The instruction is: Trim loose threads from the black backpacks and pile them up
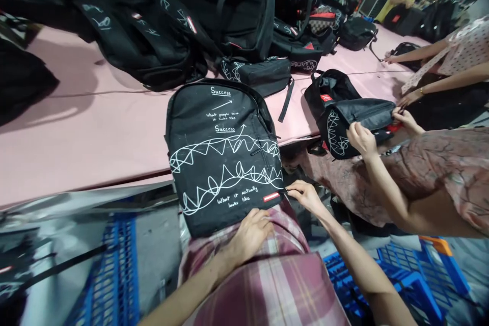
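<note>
A black backpack (225, 163) with white scribbled lines and the word "Success" leans from my lap against the table edge, its front facing me. My left hand (254, 232) is closed at its bottom edge, fingers curled against the fabric. Beside the lower right corner, my right hand (305, 197) pinches a small, thin dark piece whose kind I cannot make out. Its tip is close to a red and white label (271, 196) on the backpack. A zipper runs along the bag's right side.
Black backpacks (183, 15) are piled along the back of the pink table (95, 137). At right, a co-worker's hands (362, 140) handle another black bag (344, 112); more people stand beyond. Blue plastic crates (114, 270) sit below on the left, others (401, 275) on the right.
</note>
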The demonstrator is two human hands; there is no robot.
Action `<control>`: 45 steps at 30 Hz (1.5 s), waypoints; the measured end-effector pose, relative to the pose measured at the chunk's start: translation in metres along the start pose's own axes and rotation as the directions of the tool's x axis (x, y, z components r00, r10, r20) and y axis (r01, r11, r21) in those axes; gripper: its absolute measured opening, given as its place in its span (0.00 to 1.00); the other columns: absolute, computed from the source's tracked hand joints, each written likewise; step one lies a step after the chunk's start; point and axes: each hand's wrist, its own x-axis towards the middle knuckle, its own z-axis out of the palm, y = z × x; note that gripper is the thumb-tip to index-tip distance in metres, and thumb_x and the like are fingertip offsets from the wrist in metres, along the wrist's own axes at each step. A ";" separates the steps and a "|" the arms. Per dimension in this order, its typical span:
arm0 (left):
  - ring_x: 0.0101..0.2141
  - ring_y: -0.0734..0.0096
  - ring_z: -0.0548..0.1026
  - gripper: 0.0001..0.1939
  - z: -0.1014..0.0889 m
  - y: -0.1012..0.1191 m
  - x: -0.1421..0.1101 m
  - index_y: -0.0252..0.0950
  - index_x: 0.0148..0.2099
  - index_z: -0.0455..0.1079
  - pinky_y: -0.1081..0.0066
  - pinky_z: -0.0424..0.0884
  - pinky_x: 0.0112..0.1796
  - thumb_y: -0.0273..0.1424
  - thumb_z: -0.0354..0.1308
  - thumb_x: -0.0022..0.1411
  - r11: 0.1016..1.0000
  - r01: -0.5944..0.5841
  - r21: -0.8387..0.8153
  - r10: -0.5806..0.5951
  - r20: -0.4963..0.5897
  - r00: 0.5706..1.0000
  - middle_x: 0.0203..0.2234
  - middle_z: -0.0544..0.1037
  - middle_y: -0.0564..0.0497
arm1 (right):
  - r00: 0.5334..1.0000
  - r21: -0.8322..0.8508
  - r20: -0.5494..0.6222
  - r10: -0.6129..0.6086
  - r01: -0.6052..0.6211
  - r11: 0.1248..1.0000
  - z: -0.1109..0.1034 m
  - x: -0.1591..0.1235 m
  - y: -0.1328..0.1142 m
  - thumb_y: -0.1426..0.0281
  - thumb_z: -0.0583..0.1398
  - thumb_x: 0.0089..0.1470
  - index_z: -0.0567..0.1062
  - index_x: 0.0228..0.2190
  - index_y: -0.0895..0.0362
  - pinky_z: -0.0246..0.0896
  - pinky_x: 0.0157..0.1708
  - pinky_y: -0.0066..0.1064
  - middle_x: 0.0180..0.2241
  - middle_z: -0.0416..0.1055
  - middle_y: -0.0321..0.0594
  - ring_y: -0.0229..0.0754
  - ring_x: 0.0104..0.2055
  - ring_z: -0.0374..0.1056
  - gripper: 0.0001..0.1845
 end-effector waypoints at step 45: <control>0.37 0.55 0.73 0.11 -0.099 -0.092 0.133 0.31 0.37 0.69 0.64 0.66 0.34 0.35 0.55 0.58 0.765 0.579 0.282 -0.585 -0.071 0.808 0.32 0.76 0.41 | 0.876 0.859 -0.173 0.451 -0.090 0.504 0.029 0.123 -0.018 0.62 0.66 0.39 0.72 0.36 0.57 0.57 0.31 0.26 0.32 0.70 0.37 0.36 0.31 0.63 0.21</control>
